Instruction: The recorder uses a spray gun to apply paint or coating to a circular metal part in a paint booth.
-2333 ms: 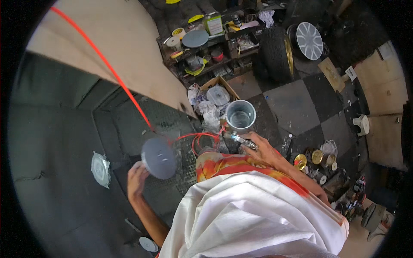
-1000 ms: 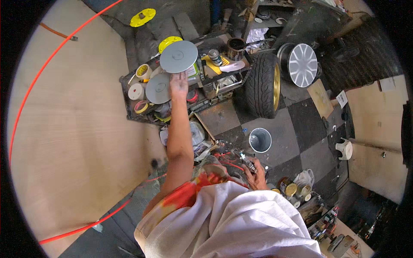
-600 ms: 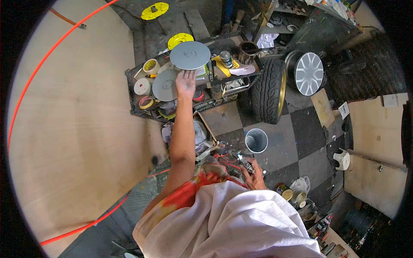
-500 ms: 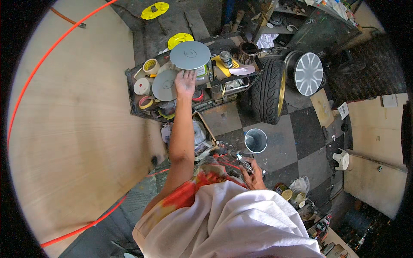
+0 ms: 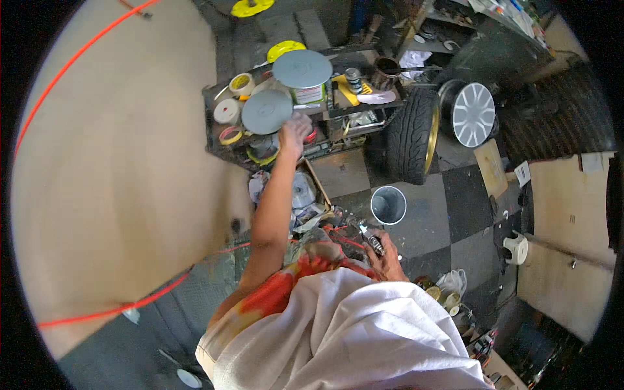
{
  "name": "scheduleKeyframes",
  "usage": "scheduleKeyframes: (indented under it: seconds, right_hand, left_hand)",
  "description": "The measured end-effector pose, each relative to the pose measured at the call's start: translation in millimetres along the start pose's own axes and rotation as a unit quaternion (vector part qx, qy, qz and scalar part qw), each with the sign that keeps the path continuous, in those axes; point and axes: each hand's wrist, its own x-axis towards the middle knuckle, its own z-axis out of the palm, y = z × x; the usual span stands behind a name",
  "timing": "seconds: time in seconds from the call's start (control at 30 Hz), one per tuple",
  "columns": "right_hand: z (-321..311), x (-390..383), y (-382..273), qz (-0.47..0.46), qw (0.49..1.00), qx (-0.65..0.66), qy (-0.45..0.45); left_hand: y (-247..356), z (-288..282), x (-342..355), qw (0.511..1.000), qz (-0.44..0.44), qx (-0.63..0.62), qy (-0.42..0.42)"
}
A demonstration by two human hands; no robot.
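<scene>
Fingers (image 5: 301, 122) loosely bent, the left hand (image 5: 294, 133) sits just above the middle of the frame, at the lower right edge of the lower grey disc (image 5: 267, 112); they look partly drawn in rather than spread, but whether they grip the rim or merely brush past it cannot be told. From that hand the disc lies to the upper left in the frame, so close that the two meet or overlap in view. Seen at a slant, the disc shows as an oval, its longer axis running mostly left to right, so the hand comes from below at its right end. Farther up and slightly right of the hand, clearly apart from it, the upper grey disc (image 5: 301, 69) lies over a green-and-white container (image 5: 309, 95), its oval likewise stretched across the frame. Both are on the shelf unit (image 5: 210, 133) at upper centre. The left hand is much the nearer to either disc; the right hand (image 5: 388, 255), lower right of centre, is closed around a metal hand tool (image 5: 373, 242), whose long axis slants from upper left to lower right. Beyond, a bucket (image 5: 389, 214) stands above the tool, and a tyre (image 5: 413, 136) stands upright at upper right.
</scene>
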Motion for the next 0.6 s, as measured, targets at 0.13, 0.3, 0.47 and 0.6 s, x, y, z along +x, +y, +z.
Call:
scheduleKeyframes:
  seconds: [0.13, 0.3, 0.47, 0.6]
  right_hand:
    - [7.7, -14.9, 6.5, -0.051, 0.993, 0.005, -0.102]
    - [22.4, -44.8, 14.6, -0.164, 0.973, -0.062, -0.150]
    - [54.7, -86.7, -4.4, -0.260, 0.909, -0.069, -0.317]
    - [61.9, -129.0, -56.3, -0.268, 0.833, -0.105, -0.474]
  left_hand:
    - [-78.3, -129.8, -73.8, 0.982, -0.023, 0.185, -0.034]
    - [-162.0, -236.9, -294.6, 0.883, 0.024, 0.461, 0.092]
    - [-231.6, -329.5, -527.5, 0.859, -0.222, 0.436, 0.151]
    - [-257.3, -267.6, -684.8, 0.956, -0.218, 0.103, 0.167]
